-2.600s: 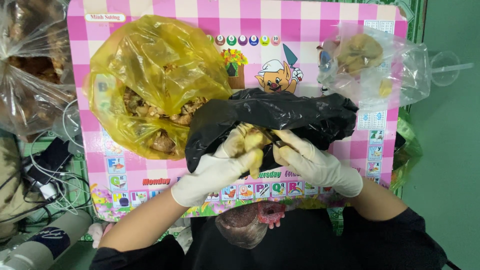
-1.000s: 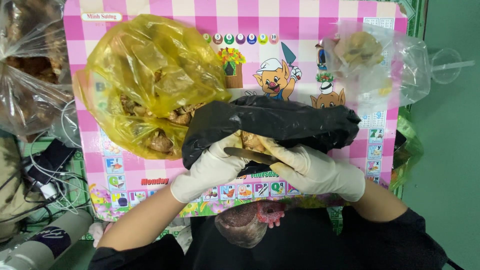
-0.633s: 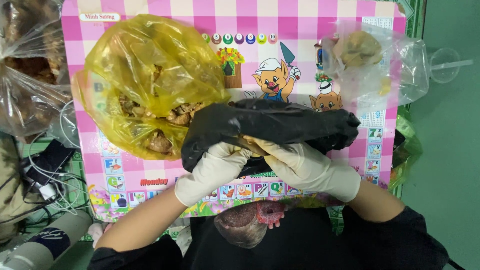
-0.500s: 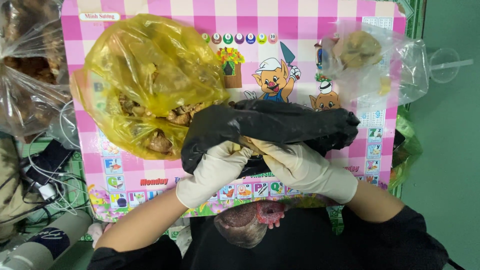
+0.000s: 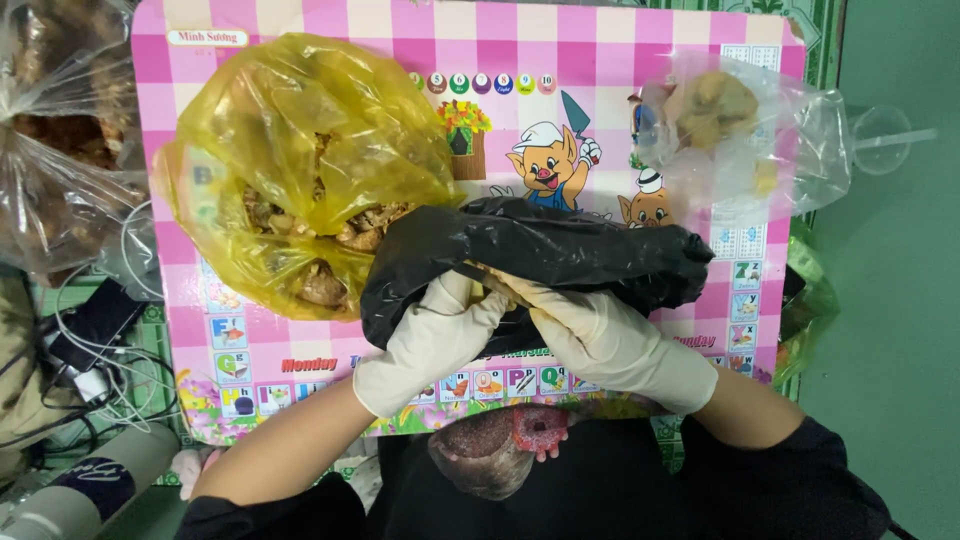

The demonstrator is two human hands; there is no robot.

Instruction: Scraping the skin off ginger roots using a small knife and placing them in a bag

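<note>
The black plastic bag (image 5: 540,250) is lying crumpled sideways across the near half of the pink checked table, stretched out left to right with its mouth opened toward the person. It's glossy and wrinkly, and a bit of pale yellowish stuff peeks out at the opening, can't really tell what. Its left end overlaps the yellow bag (image 5: 300,150).

Thin black plastic bag (image 5: 560,250), glossy and crinkled; translucent yellow plastic bag (image 5: 300,130), shiny and wrinkled; clear plastic bag (image 5: 790,150), filmy; both hands, left hand (image 5: 435,335) and right hand (image 5: 610,335), in smooth matt cream rubber gloves; glossy printed pink-checked tabletop (image 5: 640,40)
</note>
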